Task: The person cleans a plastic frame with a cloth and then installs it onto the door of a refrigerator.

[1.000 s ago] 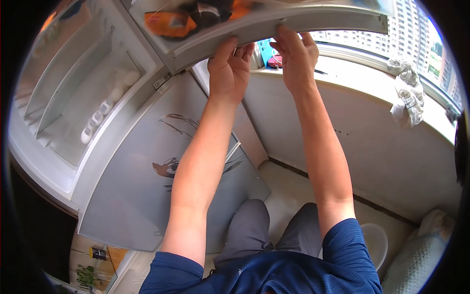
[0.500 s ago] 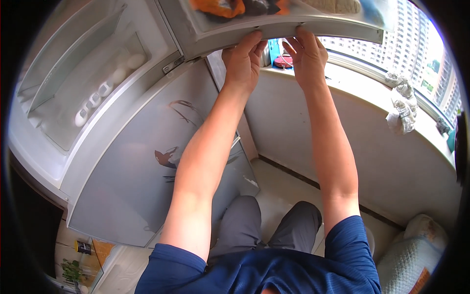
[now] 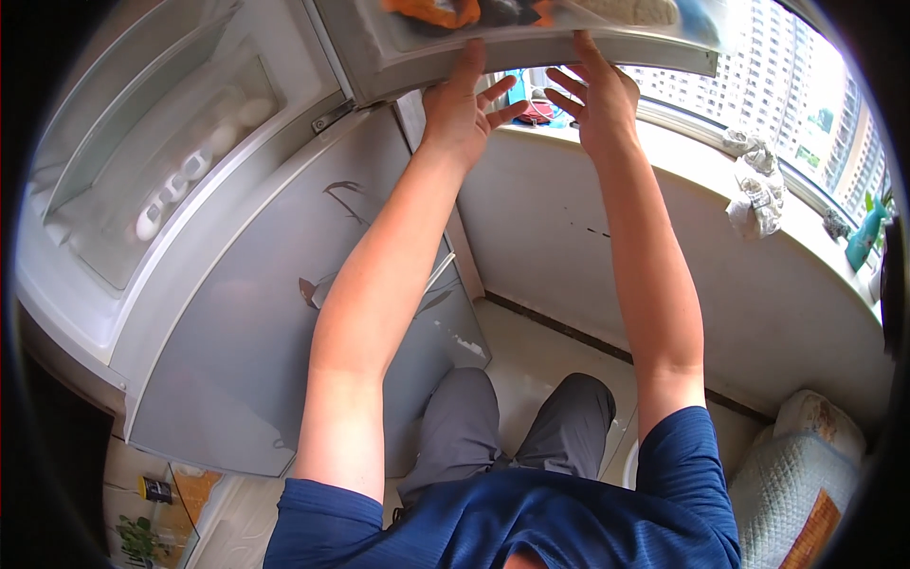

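Note:
Both my arms reach up to the raised lower edge of an open fridge door. At its left part, my left hand rests its thumb on the grey rim, the other fingers spread apart below. Farther right, my right hand has its thumb against the same rim, fingers fanned out toward the left hand. Neither is wrapped around anything. Above the rim, a clear door bin contains an orange-and-black package and other blurred items. Any fingertips behind the rim are hidden.
Left is the white fridge compartment with several egg-shaped white things. Below it, the grey lower door bears a bird picture. A window sill with crumpled wrapping runs right. A quilted bundle stands lower right.
The fingers of both hands have spread apart, and my left hand has shifted slightly left along the rim. The door edge appears a little farther left and higher in view.

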The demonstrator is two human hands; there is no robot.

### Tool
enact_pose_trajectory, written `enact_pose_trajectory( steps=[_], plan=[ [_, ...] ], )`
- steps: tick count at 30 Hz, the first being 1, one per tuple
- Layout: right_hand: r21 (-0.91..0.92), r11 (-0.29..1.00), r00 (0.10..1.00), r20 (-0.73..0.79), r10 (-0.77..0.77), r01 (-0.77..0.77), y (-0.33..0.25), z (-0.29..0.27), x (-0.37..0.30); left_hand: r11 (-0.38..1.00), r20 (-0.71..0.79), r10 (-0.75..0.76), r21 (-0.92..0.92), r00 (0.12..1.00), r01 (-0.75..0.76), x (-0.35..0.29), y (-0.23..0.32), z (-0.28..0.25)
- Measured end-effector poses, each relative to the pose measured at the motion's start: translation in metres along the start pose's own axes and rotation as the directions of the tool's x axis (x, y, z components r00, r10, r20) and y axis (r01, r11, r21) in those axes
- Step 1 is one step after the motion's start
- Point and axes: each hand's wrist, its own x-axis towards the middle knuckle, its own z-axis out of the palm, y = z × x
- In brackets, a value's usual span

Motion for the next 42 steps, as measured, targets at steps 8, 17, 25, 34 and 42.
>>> enact_pose_trajectory(
  steps=[8,17,25,34,42],
  plan=[
    [0.003,1.000,0.998,0.053,0.026,-0.026,-0.004,0.000,-0.006,0.999,-0.056,-0.043,0.031,0.998,0.045,-0.001,0.008,0.001],
    [-0.026,0.993,0.993,-0.015,0.118,-0.118,-0.019,0.000,0.000,0.988,-0.192,-0.097,-0.139,0.977,0.070,-0.007,0.012,0.030],
    [0.013,0.966,0.965,-0.057,0.257,-0.257,-0.037,0.014,0.003,0.987,-0.340,-0.067,-0.159,0.938,0.013,-0.006,0.013,0.042],
    [0.067,0.952,0.949,-0.090,0.304,-0.298,-0.038,0.012,0.008,0.763,-0.119,0.340,0.614,0.933,-0.200,-0.047,0.008,0.047],
    [0.122,0.965,0.971,-0.033,0.238,-0.232,-0.025,0.006,0.005,-0.451,0.716,0.536,0.691,0.448,-0.565,-0.020,0.010,0.049]
  ],
)
